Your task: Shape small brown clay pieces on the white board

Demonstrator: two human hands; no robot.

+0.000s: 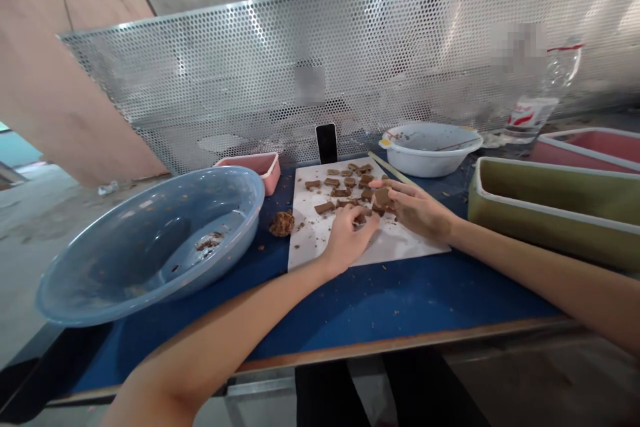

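My right hand (420, 210) is closed on a flat brown piece (383, 198), held over the white board with its fingers along the piece. Just left of it, my left hand (350, 233) is curled low over the board, fingertips near the brown bits; what lies within its fingers is hard to make out. Several small brown blocks (325, 207) are spread over the white board (313, 247), with crumbs around them. A rough brown lump (281, 223) sits on the blue tabletop beside the board's left edge.
A large blue basin (150, 213) with brown scraps stands at left, a pink tray (271, 173) behind it. At the back are a phone (327, 143) and a white basin (425, 163). Green (550, 213) and red (595, 147) planters and a plastic bottle (537, 107) are right.
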